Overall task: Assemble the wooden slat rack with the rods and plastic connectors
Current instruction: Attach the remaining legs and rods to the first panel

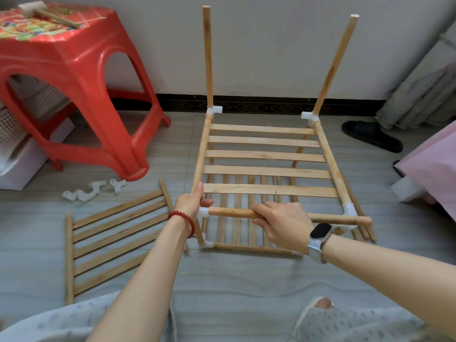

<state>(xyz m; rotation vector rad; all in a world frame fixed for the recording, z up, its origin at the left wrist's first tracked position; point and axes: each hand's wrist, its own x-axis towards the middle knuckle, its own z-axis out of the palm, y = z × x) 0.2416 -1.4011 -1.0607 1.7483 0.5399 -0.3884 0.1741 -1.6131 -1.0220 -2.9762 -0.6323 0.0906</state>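
A partly built rack stands on the floor: an upper slat panel (266, 155) sits above a lower slat panel (237, 225). Two upright rods (207, 55) (335, 65) rise from white connectors (215, 110) (309, 116) at the far corners. My left hand (191, 202) grips the near-left corner at a white connector (203, 212). My right hand (283, 224) holds a horizontal rod (234, 213) whose left end sits in that connector. Its right end (362, 220) passes in front of the near-right connector (349, 209).
A loose slat panel (113, 240) lies flat at the left. Several spare white connectors (95, 190) lie by a red plastic stool (74, 70), which carries a wooden mallet (42, 12). A black slipper (370, 135) and pink bedding (434, 169) are at the right.
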